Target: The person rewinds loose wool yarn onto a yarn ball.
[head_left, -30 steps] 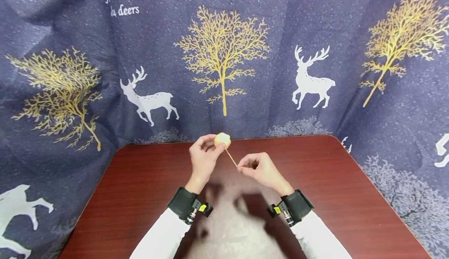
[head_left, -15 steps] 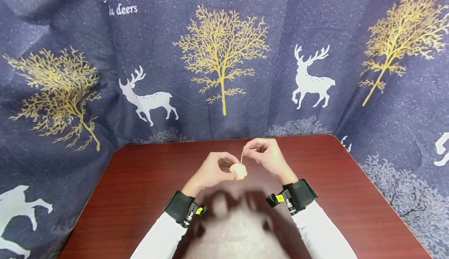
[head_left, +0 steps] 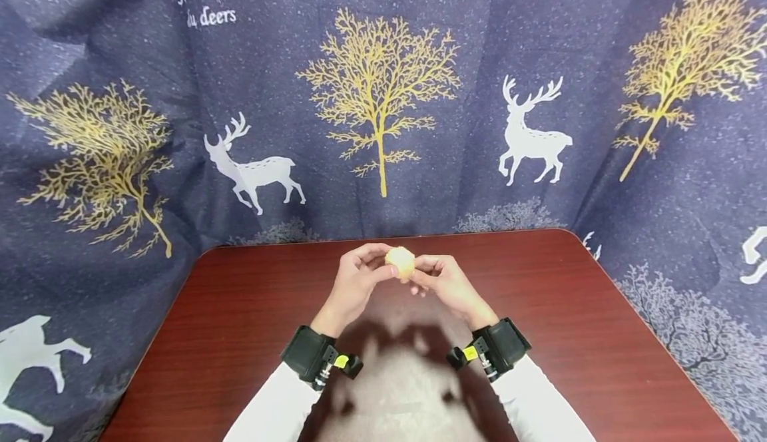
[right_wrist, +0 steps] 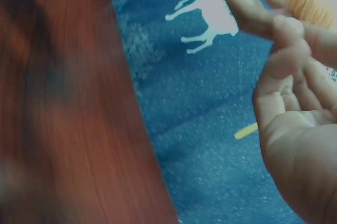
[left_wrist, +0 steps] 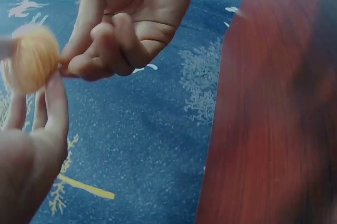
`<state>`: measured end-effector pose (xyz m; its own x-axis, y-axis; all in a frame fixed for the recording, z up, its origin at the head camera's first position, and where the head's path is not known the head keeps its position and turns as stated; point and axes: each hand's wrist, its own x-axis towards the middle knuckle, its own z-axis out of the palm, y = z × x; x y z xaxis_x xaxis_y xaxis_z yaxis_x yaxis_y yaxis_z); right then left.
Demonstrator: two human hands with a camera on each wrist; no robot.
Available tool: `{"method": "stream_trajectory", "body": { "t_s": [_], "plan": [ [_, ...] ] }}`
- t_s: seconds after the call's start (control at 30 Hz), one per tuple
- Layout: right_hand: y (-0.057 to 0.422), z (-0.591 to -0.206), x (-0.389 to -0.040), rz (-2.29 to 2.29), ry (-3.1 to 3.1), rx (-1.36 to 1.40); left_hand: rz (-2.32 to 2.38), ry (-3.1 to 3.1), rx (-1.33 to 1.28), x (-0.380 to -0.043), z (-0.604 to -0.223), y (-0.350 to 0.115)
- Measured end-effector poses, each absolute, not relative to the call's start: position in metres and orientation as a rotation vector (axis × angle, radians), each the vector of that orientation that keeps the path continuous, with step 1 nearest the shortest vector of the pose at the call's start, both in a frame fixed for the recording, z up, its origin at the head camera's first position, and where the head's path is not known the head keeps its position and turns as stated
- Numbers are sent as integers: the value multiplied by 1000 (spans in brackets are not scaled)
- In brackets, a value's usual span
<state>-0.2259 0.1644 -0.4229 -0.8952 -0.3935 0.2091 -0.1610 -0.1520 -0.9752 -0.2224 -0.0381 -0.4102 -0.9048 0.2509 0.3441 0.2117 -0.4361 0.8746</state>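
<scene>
A small ball of yellow-orange yarn (head_left: 400,262) is up above the table, between the two hands. My left hand (head_left: 352,281) holds it between thumb and fingers; in the left wrist view the wound strands of the yarn ball (left_wrist: 34,58) look blurred. My right hand (head_left: 452,287) is close against the ball's right side, thumb and forefinger pinched together. In the left wrist view, a short bit of strand shows at the tips of the right hand (left_wrist: 129,29). The right wrist view shows the right hand (right_wrist: 300,139) below the partly hidden ball (right_wrist: 310,2).
The hands are over a reddish-brown wooden table (head_left: 240,309) with rounded far corners. A blue cloth (head_left: 419,209) printed with deer and golden trees hangs behind and at both sides. Each wrist wears a black strap with a small camera (head_left: 353,366).
The strand stretched between the hands a second ago has shortened, and the right hand is now against the ball. The ball dipped toward me, then rose again, while the right hand moved around it.
</scene>
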Motion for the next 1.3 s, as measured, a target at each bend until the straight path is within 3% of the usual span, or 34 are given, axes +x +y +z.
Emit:
{"method": "stream_trajectory", "body": {
  "t_s": [0.13,0.43,0.77,1.03,1.3],
  "plan": [
    [163,-428,-224,-2254,1699,-495,2542,1916,638,-222,-413,-34],
    [166,-433,-232,-2174,1413,-283,2161,2485,829,-229,-434,-38],
    [156,-466,-287,-1616,1839,-150,1430,2954,930,-262,-468,-41],
    [143,-484,-310,-1522,1990,-111,1175,2923,562,-288,-481,-38],
    [127,-478,-315,-1492,2342,-108,1139,2989,600,-307,-486,-39]
  ]
}}
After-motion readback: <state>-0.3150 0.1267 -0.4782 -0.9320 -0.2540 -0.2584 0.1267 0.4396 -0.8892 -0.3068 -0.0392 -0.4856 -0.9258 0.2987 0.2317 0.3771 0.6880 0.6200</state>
